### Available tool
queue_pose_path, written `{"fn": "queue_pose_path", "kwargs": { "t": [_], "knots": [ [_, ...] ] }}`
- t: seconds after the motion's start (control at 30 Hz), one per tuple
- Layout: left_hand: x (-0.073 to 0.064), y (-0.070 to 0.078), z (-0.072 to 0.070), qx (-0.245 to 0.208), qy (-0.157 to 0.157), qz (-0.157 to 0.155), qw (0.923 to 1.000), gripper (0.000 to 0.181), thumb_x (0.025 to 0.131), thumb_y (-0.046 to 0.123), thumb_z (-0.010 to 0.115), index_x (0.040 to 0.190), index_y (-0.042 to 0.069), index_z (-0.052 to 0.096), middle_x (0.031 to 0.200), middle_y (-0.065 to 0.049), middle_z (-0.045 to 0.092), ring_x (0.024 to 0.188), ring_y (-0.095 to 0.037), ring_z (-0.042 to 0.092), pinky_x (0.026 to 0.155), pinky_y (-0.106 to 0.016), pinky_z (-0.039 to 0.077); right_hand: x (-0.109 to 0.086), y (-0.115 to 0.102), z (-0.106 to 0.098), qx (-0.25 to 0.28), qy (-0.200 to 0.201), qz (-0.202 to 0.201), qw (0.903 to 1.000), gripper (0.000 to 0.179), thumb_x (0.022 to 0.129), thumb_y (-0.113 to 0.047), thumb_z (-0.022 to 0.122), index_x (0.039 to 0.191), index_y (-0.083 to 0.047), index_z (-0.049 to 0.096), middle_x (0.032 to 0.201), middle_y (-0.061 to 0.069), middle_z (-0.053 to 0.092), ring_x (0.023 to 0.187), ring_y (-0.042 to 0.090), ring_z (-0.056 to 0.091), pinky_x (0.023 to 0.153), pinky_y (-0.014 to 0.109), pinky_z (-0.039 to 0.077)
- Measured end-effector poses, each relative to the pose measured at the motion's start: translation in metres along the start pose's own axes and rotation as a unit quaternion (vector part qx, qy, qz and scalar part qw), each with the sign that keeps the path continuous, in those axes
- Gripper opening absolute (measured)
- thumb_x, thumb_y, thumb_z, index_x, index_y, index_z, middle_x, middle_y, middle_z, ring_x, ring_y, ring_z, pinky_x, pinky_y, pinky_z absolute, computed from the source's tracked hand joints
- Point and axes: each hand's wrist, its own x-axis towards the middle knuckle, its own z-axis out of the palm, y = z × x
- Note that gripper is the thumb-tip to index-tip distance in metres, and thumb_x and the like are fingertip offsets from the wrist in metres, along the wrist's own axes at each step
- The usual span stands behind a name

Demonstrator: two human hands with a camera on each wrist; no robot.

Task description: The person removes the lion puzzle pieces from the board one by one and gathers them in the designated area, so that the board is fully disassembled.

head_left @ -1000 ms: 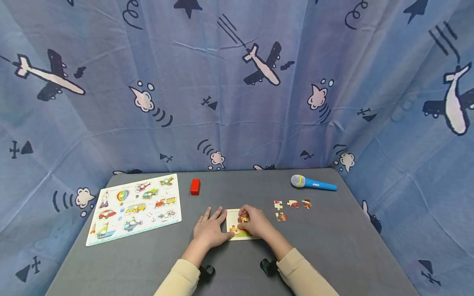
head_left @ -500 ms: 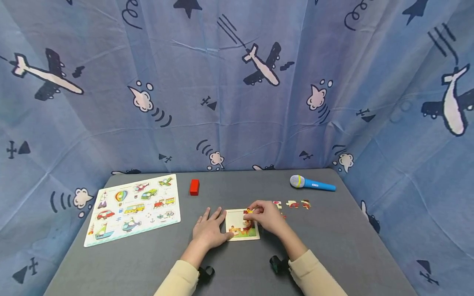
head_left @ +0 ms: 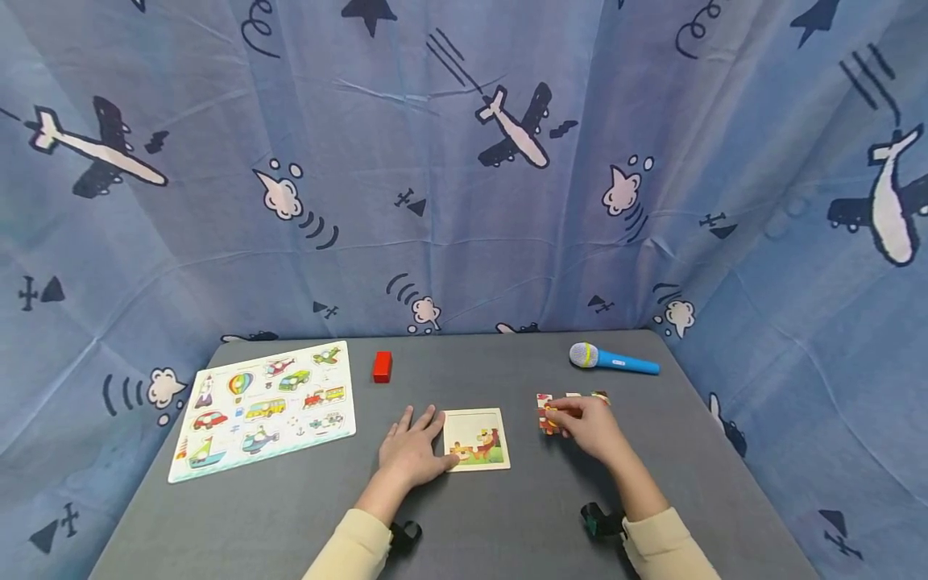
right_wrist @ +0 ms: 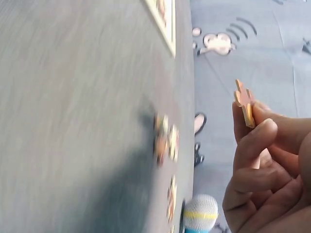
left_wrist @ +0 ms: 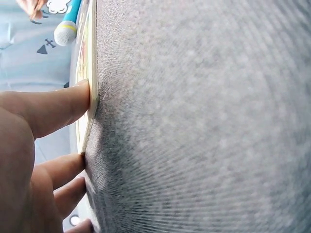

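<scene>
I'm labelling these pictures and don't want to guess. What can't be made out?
Head: loose pieces, partly covered by the right hand.
Head: the mark on the microphone, too small to read.
Left wrist: the picture in the tray, edge-on, cut off by the top edge.
Right wrist: the design on the held piece, turned nearly edge-on.

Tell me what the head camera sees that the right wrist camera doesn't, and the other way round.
Only the head view: the left hand, its thumb on the puzzle tray; the picture board; the red block; and the whole microphone.

Only the right wrist view: the held piece edge-on, and the palm side of the curled fingers of the right hand.

Both: the right hand, the held piece, loose pieces, the microphone's head, at least part of the tray, the gray table and the blue curtain.
</scene>
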Motion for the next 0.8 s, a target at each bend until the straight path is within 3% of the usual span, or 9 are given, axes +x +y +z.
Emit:
{"fn": "queue_pose_path", "kwargs": {
  "t": [0.37, 0.57, 0.8],
  "knots": [
    [0.000, 0.001, 0.001, -0.003, 0.000, 0.002, 1.0000, 0.081, 0.084, 0.056, 0.072, 0.152, 0.017, 0.049, 0.161, -0.004, 0.040, 0.153, -0.039, 0.023, 0.121, -0.058, 0.025, -0.003, 0.039, -0.033, -0.014, 0.023, 0.047, 0.9985, 0.021, 0.092, -0.020, 0.075, 0.101, -0.001, 0.072, 0.074, 0.003, 0.073, 0.062, 0.016, 0.063, 0.054, 0.024, 0.043],
    [0.002, 0.000, 0.001, 0.001, 0.002, 0.004, 1.0000, 0.082, 0.084, 0.057, 0.072, 0.153, 0.018, 0.048, 0.162, -0.004, 0.039, 0.153, -0.039, 0.023, 0.121, -0.057, 0.025, 0.006, 0.051, -0.035, -0.032, 0.015, 0.073, 0.9967, 0.020, 0.093, -0.020, 0.074, 0.099, -0.001, 0.071, 0.072, 0.000, 0.071, 0.063, 0.017, 0.064, 0.056, 0.026, 0.043],
    [0.002, -0.001, 0.003, -0.002, 0.000, -0.001, 1.0000, 0.082, 0.084, 0.056, 0.072, 0.153, 0.018, 0.047, 0.162, -0.004, 0.039, 0.154, -0.039, 0.022, 0.121, -0.058, 0.025, 0.016, 0.061, -0.033, -0.087, 0.002, 0.069, 0.9938, 0.021, 0.091, -0.023, 0.076, 0.094, -0.003, 0.072, 0.072, -0.001, 0.068, 0.065, 0.013, 0.059, 0.060, 0.029, 0.044]
  ]
}}
